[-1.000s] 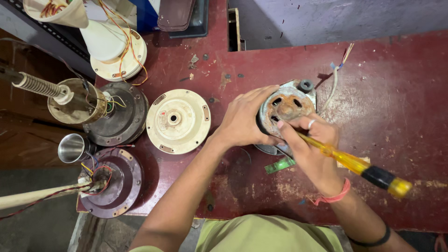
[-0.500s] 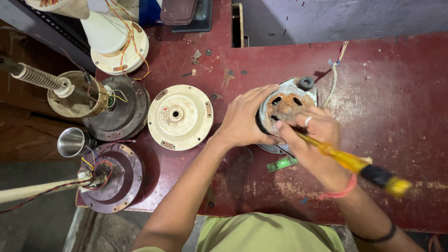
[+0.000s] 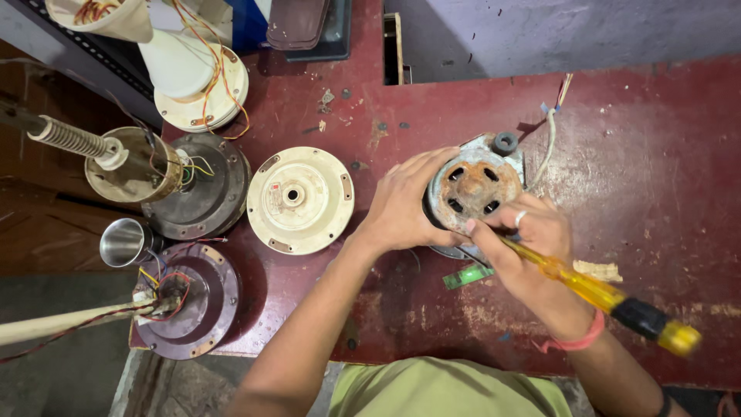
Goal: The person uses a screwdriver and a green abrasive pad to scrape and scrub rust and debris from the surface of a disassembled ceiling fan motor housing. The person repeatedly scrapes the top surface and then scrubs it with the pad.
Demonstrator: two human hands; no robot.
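One head-worn camera looks almost straight down from close above the dark red workbench (image 3: 656,154), taking in both forearms at the bottom edge, the bench's left edge with floor beside it, and a grey wall along the top.

The table (image 3: 656,193) is dark red, scuffed with pale worn patches. At its centre the round motor housing (image 3: 475,188) is grey metal mottled with orange-brown rust. At 4 o'clock from it, the screwdriver (image 3: 610,297) has a clear amber-yellow handle with a black band. At 9 o'clock lies a cream disc cover (image 3: 300,200). A small green strip (image 3: 466,276) sits at 6 o'clock. The wristband (image 3: 575,340) is pink.
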